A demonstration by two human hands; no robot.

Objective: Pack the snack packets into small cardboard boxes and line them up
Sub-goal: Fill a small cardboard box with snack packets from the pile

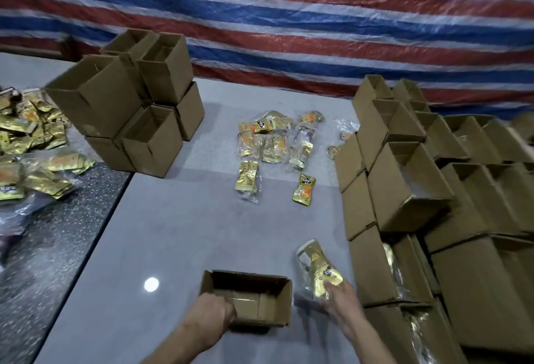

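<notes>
Snack packets point(319, 272), which hand has them?

— The right hand point(342, 298). Its fingers are curled round the lower end of a gold bundle, held in the air just to the right of the small cardboard box point(284, 303). I cannot count how many packets are in the bundle.

— And the left hand point(212, 313)?

— It is clenched over the box's near left wall, with the fingers hooked inside. The box stands open-topped on the grey table point(179, 233), close to the person, and its cardboard floor shows.

— What lies further out?

— Loose packets point(271, 138) are scattered mid-table, well apart from the box. Two more lie on their own a little nearer: a plain gold packet point(247, 177) and a packet with an orange picture point(304, 189).

— And the sides?

— A left stack of open boxes point(130, 109) stands in two tiers at the table's far left corner. The right stack of boxes point(404, 184) runs in tiers along the table's right edge, just beside the right hand, and something gold glints in one of the lower ones. Far left, a heap of gold packets point(31, 144) lies on a dark speckled counter point(72, 248).

— Behind it all?

— A striped tarp point(289, 16), red, white and blue.
</notes>
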